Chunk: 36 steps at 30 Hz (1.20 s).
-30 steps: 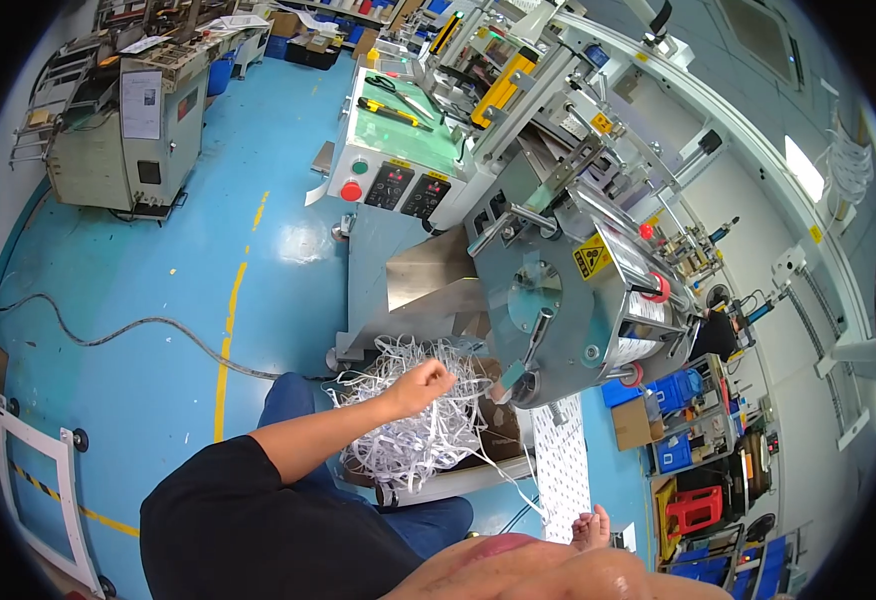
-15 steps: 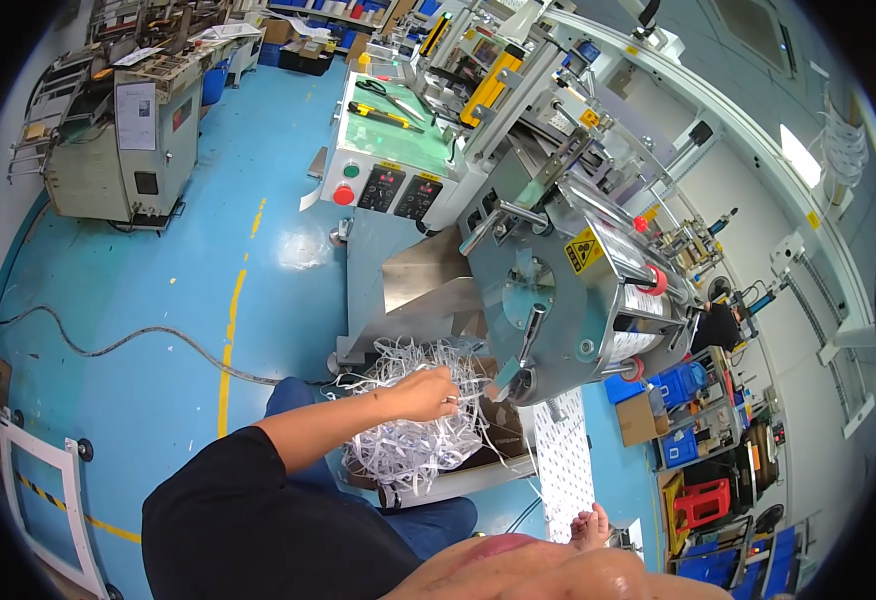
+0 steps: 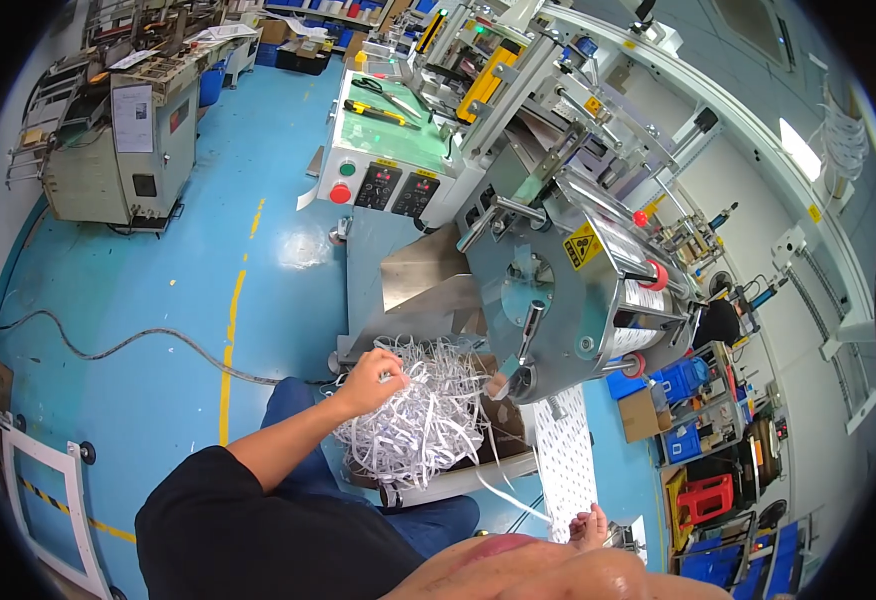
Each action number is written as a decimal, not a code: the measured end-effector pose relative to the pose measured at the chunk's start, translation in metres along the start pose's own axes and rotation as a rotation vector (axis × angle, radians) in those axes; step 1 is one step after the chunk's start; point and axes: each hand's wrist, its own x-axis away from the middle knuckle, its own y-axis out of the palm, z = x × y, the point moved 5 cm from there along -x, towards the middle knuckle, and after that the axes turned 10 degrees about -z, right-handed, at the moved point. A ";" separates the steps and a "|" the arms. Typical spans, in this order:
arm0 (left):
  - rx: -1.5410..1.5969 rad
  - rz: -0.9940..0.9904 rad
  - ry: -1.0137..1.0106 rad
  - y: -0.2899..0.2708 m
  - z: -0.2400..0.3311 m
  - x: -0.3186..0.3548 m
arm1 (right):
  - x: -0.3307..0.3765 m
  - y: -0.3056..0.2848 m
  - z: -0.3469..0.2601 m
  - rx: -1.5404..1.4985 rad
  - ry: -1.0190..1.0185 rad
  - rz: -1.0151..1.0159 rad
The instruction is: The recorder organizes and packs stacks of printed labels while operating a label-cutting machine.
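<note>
Blue floor (image 3: 158, 262): white ribbon-like strips (image 3: 413, 440) lie heaped, one left trailing; your left hand (image 3: 370, 384) curls its fingers together, right hand's (image 3: 588, 527) unclear.

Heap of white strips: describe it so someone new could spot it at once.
Find the large grey machine, then look below its bare metal plates. There, by the person's left hand, sits the heap of white strips. It is loosely tangled, unlike the smooth, patterned sheet to its right.

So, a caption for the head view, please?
Left hand at a heap of white strips, right hand at a long patterned sheet.
</note>
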 end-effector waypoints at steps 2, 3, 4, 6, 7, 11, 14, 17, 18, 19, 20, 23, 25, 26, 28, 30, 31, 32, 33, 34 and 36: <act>0.302 0.047 -0.132 -0.004 -0.015 0.003 | -0.004 0.002 0.001 0.005 0.004 -0.009; 0.302 0.044 -0.133 -0.003 -0.014 0.002 | -0.004 0.001 0.002 0.004 0.000 -0.004; 0.474 0.048 -0.158 -0.001 -0.014 0.001 | -0.003 0.001 0.002 0.003 -0.005 0.000; 0.646 0.057 -0.183 0.005 -0.012 -0.002 | -0.003 0.003 0.002 0.003 -0.002 -0.002; 0.778 0.069 -0.184 0.010 -0.012 -0.002 | -0.005 0.004 0.001 0.003 0.000 -0.007; 1.127 0.064 -0.145 0.023 0.003 -0.011 | -0.005 0.003 0.001 -0.004 -0.006 0.000; 1.146 0.081 -0.123 0.029 0.003 -0.015 | -0.005 0.002 0.001 -0.005 0.002 -0.006; 0.933 0.059 -0.145 0.030 0.011 -0.018 | 0.004 -0.002 0.001 -0.014 -0.008 -0.004; 0.932 0.057 -0.145 0.031 0.011 -0.018 | 0.005 -0.001 0.000 -0.010 -0.011 0.000; 0.771 0.035 -0.176 0.032 0.011 -0.017 | 0.008 0.000 -0.001 -0.006 -0.012 0.007; 0.610 0.010 -0.208 0.032 0.012 -0.015 | 0.012 0.001 -0.002 -0.008 -0.008 0.016; 0.298 -0.104 -0.167 0.032 0.021 -0.021 | 0.015 0.003 -0.003 0.048 -0.040 0.013; -0.032 -0.350 -0.200 0.030 0.034 -0.030 | 0.012 0.009 -0.004 0.125 -0.023 0.066; -0.127 -0.390 -0.081 0.027 0.043 -0.031 | 0.003 0.003 0.001 0.151 -0.045 0.027; -0.223 -0.524 0.097 0.033 0.054 -0.041 | 0.003 0.003 0.001 0.171 -0.040 0.045; -0.279 -0.637 0.150 0.034 0.063 -0.046 | 0.001 0.015 -0.010 0.172 -0.035 0.025; -0.321 -0.674 0.178 0.036 0.065 -0.049 | -0.002 0.018 -0.013 0.161 -0.017 0.005; -0.316 -0.744 0.192 0.040 0.067 -0.048 | 0.000 0.022 -0.017 0.163 0.000 0.003; -0.346 -0.719 0.125 0.041 0.065 -0.051 | 0.001 0.024 -0.021 0.165 0.008 -0.003; -0.381 -0.680 0.058 0.042 0.062 -0.054 | 0.000 0.018 -0.018 0.171 0.015 0.003; -0.349 -0.670 0.042 0.048 0.057 -0.052 | 0.002 0.013 -0.016 0.179 0.036 -0.003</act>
